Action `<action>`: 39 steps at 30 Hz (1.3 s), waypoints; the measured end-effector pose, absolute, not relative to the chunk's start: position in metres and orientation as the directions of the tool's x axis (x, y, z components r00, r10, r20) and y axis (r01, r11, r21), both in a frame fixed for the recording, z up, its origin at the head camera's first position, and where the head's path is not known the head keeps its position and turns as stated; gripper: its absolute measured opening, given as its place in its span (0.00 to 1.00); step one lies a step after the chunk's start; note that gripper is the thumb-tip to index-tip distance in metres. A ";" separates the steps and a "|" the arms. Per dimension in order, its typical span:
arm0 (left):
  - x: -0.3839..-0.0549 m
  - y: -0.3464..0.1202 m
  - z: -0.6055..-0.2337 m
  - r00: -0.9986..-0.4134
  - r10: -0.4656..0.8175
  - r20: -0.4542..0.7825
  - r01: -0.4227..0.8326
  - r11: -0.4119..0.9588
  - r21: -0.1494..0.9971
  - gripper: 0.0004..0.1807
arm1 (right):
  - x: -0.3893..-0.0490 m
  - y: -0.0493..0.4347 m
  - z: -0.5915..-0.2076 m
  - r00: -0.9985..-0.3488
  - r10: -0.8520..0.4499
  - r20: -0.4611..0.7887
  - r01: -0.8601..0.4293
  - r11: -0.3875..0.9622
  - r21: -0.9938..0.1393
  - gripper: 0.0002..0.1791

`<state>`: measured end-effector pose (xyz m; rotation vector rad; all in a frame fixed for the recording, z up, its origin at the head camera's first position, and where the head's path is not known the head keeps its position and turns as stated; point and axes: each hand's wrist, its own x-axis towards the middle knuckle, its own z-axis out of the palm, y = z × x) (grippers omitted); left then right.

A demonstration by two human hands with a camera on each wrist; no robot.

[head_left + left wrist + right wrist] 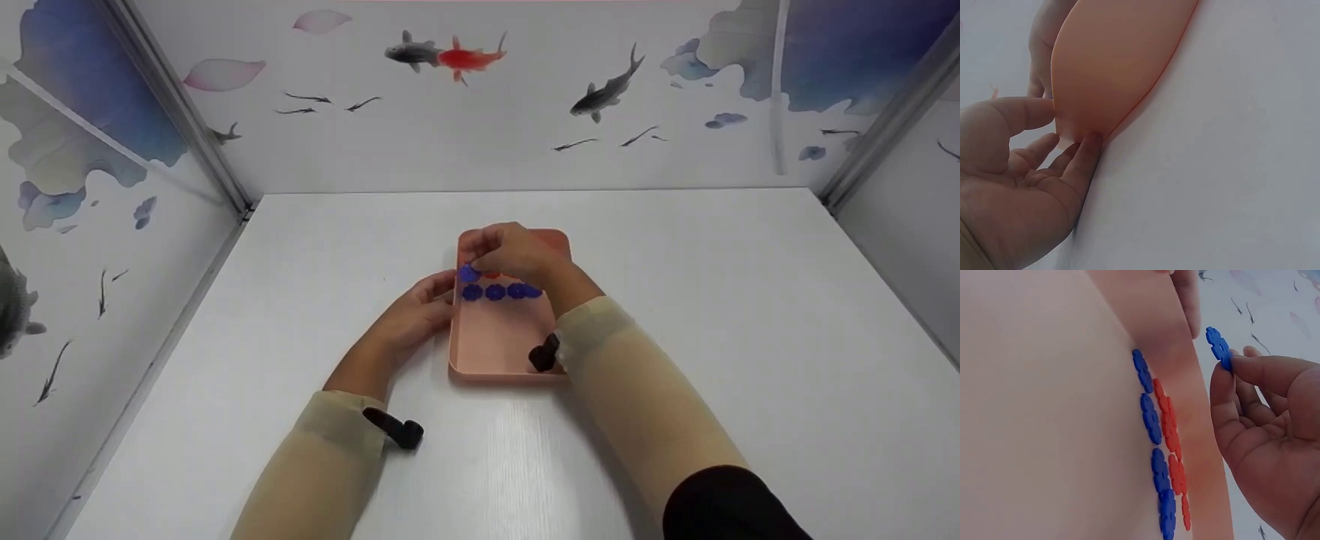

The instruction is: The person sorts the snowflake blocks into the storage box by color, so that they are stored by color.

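Observation:
A shallow pink tray (491, 352) lies on the table. Along its left side, my left hand (416, 315) grips the wall, with the thumb (1036, 112) at the rim and the other fingers low on the outer face. Over the tray's far left part is my right hand (517, 251), pinching a blue flower-shaped plastic disc (1219, 347) between thumb and forefinger. A row of several blue discs (1151, 419) runs across the tray floor. Beside it, farther back, sit red discs (1171, 430), partly hidden by the right hand in the head view.
The white table (712, 315) surrounds the tray. Printed panels with fish (472, 58) stand at the back and sides, joined by metal corner posts (187, 97). Black wrist-worn pieces (405, 433) stick out from both sleeves, the right one over the tray's near right corner.

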<state>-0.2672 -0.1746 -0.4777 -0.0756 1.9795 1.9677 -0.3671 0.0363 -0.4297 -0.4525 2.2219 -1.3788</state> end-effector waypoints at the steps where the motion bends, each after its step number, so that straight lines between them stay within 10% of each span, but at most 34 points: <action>1: -0.267 -0.175 -0.478 -0.939 0.208 -0.274 -0.274 0.033 0.961 0.38 | -0.368 0.036 -0.433 -0.823 -0.523 -0.223 -0.034 0.436 -0.899 0.14; 15: -0.267 -0.177 -0.479 -0.939 0.237 -0.247 -0.254 0.005 0.967 0.37 | -0.363 0.036 -0.447 -0.708 -0.666 -0.236 -0.171 0.485 -0.857 0.10; 39: -0.266 -0.176 -0.477 -0.943 0.202 -0.263 -0.259 0.047 0.965 0.37 | -0.366 0.040 -0.428 -0.762 -0.632 -0.139 -0.168 0.400 -0.901 0.14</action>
